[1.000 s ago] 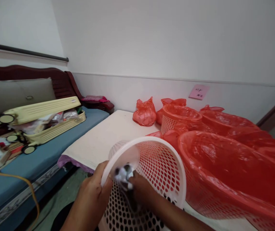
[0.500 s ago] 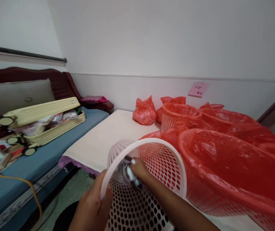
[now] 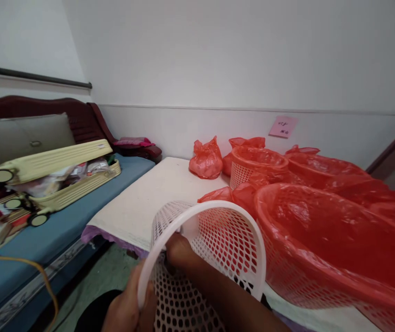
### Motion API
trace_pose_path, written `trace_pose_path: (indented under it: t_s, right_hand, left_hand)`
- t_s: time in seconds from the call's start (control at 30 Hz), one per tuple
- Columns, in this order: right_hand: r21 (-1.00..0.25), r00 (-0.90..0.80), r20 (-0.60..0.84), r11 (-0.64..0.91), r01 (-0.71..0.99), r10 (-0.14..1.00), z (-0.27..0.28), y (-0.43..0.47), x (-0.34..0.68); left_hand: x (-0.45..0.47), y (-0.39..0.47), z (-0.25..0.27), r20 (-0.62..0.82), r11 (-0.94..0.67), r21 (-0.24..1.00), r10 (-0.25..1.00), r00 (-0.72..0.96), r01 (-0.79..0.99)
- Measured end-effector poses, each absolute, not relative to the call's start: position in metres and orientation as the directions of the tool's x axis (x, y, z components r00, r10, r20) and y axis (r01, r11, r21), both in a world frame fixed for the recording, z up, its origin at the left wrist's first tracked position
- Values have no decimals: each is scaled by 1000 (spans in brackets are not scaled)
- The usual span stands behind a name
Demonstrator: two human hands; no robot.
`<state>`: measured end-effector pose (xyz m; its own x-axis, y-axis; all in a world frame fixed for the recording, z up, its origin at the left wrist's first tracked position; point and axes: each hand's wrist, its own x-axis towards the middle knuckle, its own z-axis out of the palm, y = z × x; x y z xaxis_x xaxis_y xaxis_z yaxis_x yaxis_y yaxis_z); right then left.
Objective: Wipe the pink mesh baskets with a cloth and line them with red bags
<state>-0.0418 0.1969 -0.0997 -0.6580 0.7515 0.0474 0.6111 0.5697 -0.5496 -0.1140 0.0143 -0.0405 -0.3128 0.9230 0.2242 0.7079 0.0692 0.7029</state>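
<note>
A white plastic basket [image 3: 234,233] with a mesh wall is tilted towards me, its mouth facing the camera. My left hand [image 3: 126,299] is closed round the left side of its rim. My right hand [image 3: 180,252] reaches deep inside, close to the left inner wall. Its fingers point away from me and are hidden behind the back of the hand. A small bit of something greyish shows beside it, too little to name.
Large baskets lined with red plastic bags [image 3: 322,244] stand on the right. A knotted red bag [image 3: 206,159] sits on the white-covered table [image 3: 131,203] by the wall. Left, an open cream suitcase [image 3: 59,161] lies on a blue bed [image 3: 76,210] beside a yellow cord [image 3: 38,267].
My right hand has moved left inside the basket, and the small dark-and-white items seen by it are now mostly hidden. The basket and my left hand have shifted slightly left.
</note>
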Motion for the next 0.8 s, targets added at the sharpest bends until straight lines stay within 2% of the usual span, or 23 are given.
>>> trace_pose_path:
  t_s: [0.1,0.2,0.27,0.37,0.5,0.6,0.67,0.73,0.8]
  right_hand:
    - [-400,-603,17,558,727,798,-93,211,-29]
    - [-273,-474,75,475,836,877,-76,233,-13]
    - [-219,-427,94,437,872,899,-68,242,-4]
    - [-188,-475,28,471,862,880,-73,241,1]
    - [-265,-640,-132,595,759,757,-89,224,-6]
    - [-386,-759,-140,671,633,636,-78,207,-10]
    - [-455,-804,-72,698,553,590,-56,192,-4]
    - [-490,-806,44,716,497,590,-28,171,8]
    - [-559,-759,215,714,421,615,-3,147,23]
  left_hand:
    - [-132,14,-44,264,42,660,922,-284,750]
    - [-140,14,-52,288,63,630,907,-308,774]
    - [-139,13,-56,277,85,641,901,-333,763]
    - [-135,14,-58,225,116,694,902,-368,710]
    - [-132,15,-59,172,136,766,899,-404,628]
    - [-135,19,-57,187,136,812,860,-475,567]
    - [-141,22,-54,216,136,834,812,-543,535]
    - [-147,27,-49,211,135,872,763,-611,470]
    - [-151,34,-42,113,131,941,749,-653,313]
